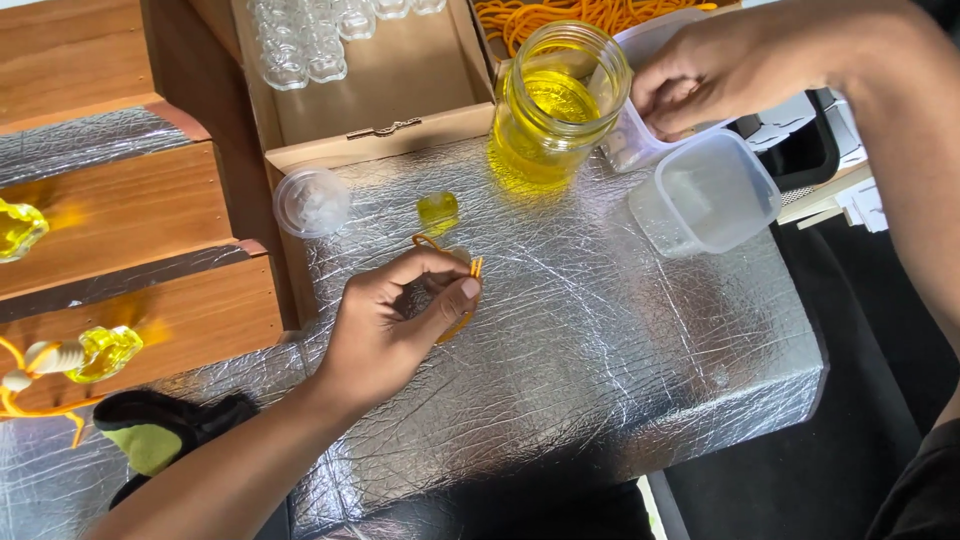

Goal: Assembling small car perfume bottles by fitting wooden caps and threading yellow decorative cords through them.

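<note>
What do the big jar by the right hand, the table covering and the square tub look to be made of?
Large round jar of yellow liquid: looks like clear glass, with a thick glossy rim. Crinkled silver table covering: seemingly foil-faced sheet, with a shiny, creased quilted texture. Square translucent tub: probably plastic, with cloudy, matte thin walls and rounded corners.

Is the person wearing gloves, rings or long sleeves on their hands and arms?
No gloves and no rings show. The left hand and right hand are bare, with short plain nails where they can be seen. Both forearms are bare too, with no watch or bracelet visible. No sleeve shows on either arm. A bit of dark clothing peeks in at the bottom right corner.
</note>
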